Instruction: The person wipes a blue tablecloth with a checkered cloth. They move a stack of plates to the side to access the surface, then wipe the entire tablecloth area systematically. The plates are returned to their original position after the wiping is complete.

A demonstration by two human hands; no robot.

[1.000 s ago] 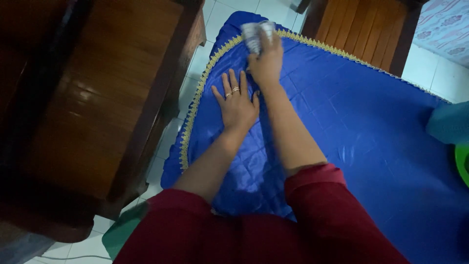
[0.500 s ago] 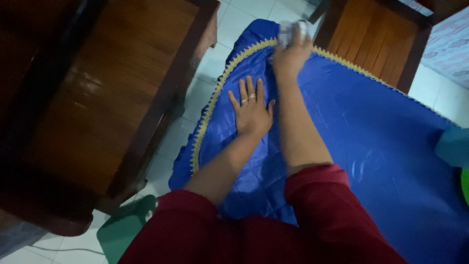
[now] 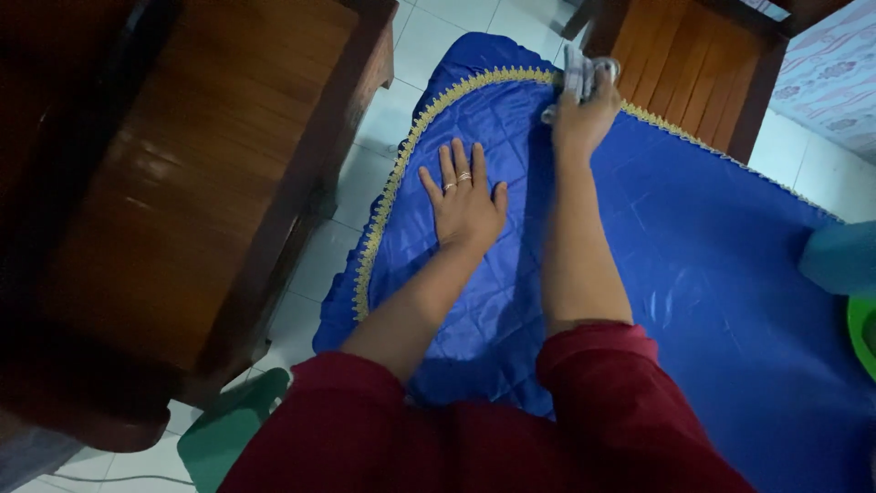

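A shiny blue quilted cover (image 3: 693, 265) with a gold trim edge (image 3: 388, 201) lies spread over a low surface in front of me. My left hand (image 3: 465, 203) rests flat on it, fingers spread, rings on two fingers. My right hand (image 3: 584, 114) reaches to the far edge and grips a crumpled grey-white cloth (image 3: 579, 75) pressed against the cover near the trim. Both arms come out of dark red sleeves.
A dark wooden table (image 3: 182, 183) stands close on the left over white floor tiles. A slatted wooden chair (image 3: 703, 64) is beyond the cover. A teal object (image 3: 835, 256) and a green rim (image 3: 862, 329) sit at the right; a green item (image 3: 228, 429) lies on the floor.
My right hand with the cloth has slid to the right along the far trim edge. My left hand stays flat in about the same place.
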